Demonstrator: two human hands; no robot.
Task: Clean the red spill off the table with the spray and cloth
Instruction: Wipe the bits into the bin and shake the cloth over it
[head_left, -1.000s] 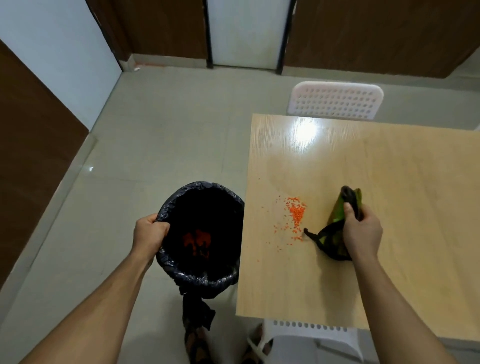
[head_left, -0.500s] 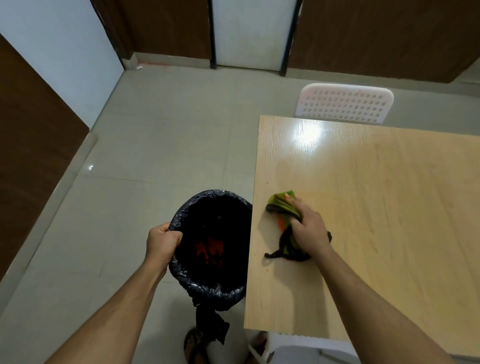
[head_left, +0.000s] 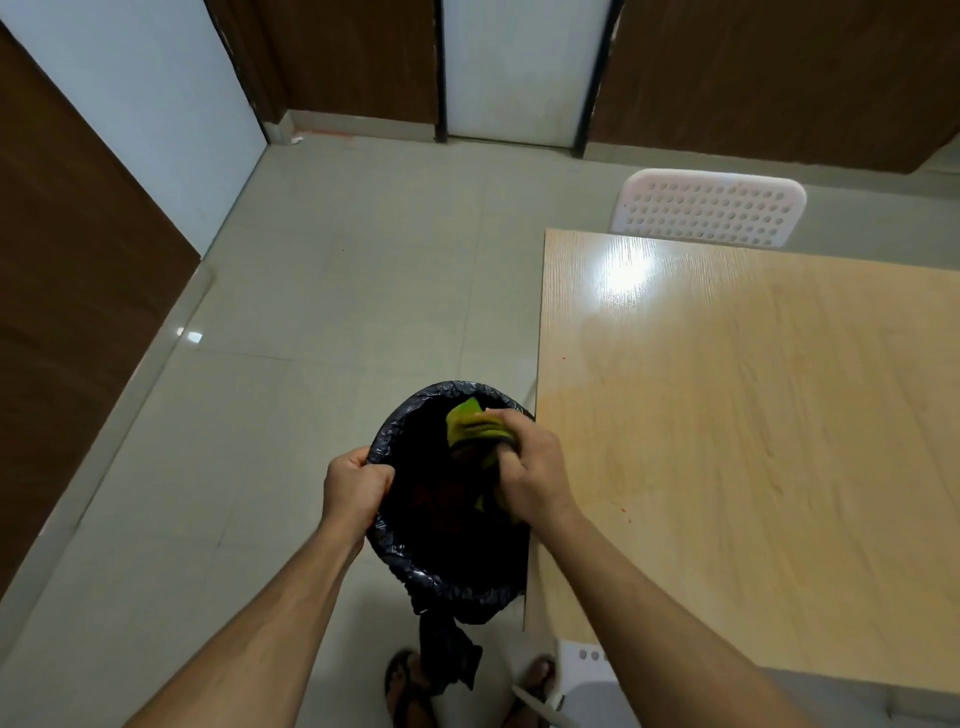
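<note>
**Spill swept off the edge, cloth being emptied over the bin**

Head view: the right hand (head_left: 535, 467) is over the mouth of the round bin lined with a crinkled black plastic bag (head_left: 415, 566), its fingers (head_left: 506, 415) curled tight round the bunched green-and-black cloth (head_left: 470, 423). The cloth is inside the rim, just left of the pale wooden surface (head_left: 753, 441). The left hand (head_left: 353, 488) grips the bin's near-left rim, fingers closed on the bag's edge, holding the bin hard against the surface's side.

To the right of the right hand's fingers, the wood looks almost clean: only a few tiny red specks (head_left: 623, 512) lie near the edge, with one more farther off. No spray bottle is in view.

The step in hand appears to be shaking the gathered red crumbs into the bin. The next move likely calls for bringing the cloth back onto the wood and wiping the leftover specks toward the bin, which should stay tight to the edge so nothing falls to the grey tiled floor (head_left: 311, 312).
</note>
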